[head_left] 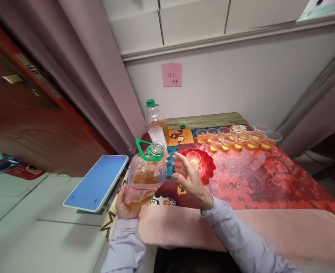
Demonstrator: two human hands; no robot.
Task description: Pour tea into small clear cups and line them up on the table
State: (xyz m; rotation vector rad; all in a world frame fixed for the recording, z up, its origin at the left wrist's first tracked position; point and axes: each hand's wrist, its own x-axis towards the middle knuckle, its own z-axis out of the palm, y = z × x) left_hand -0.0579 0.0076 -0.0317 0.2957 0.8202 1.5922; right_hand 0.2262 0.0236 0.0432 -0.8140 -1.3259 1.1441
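Note:
My left hand (126, 204) supports a large clear plastic jug (147, 176) from below and the side. Amber liquid fills part of the jug, which leans slightly to the right. Its neck is uncapped, with a green handle ring (143, 151) around it. To the right of the jug, my right hand (190, 178) hovers with fingers stretched out and nothing in it. Just beyond that hand, a red scalloped plate (208, 172) carries one clear plastic cup (194, 157).
Several cups of amber liquid (229, 140) stand in rows at the back right. Behind the jug are a stack of clear cups (156, 133) and a second jug (155, 115) with a green cap. A loose green cap (182, 127) lies near the wall. A blue stool (97, 182) is at left.

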